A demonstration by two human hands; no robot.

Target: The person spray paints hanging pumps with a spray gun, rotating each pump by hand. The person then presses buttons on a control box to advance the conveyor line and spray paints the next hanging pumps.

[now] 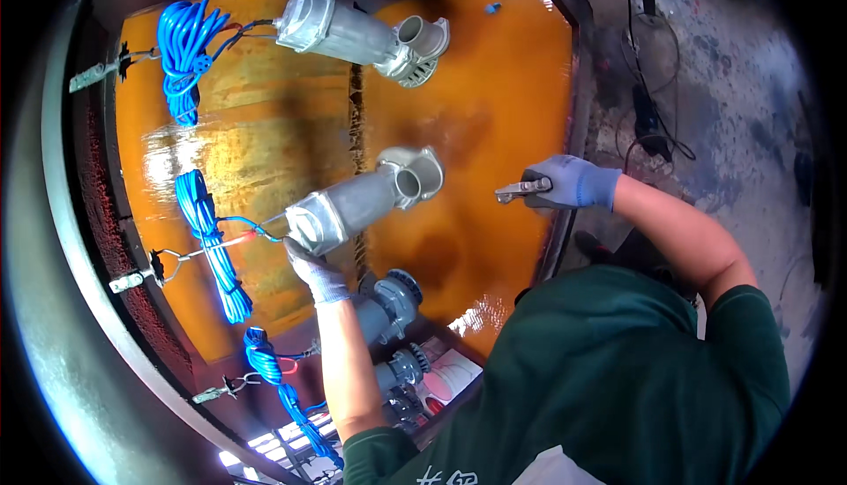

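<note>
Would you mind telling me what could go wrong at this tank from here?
1. The left hand alone grips the end of the grey pump over the orange water; it might slip and splash.
2. The blue cable hangs coiled beside the pump and could snag.
3. The right hand holds a metal tool above the water and may drop it.

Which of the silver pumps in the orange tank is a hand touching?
The middle pump: the left hand grips its near end by the blue cable. The far pump lies untouched; the right hand holds a tool.
</note>
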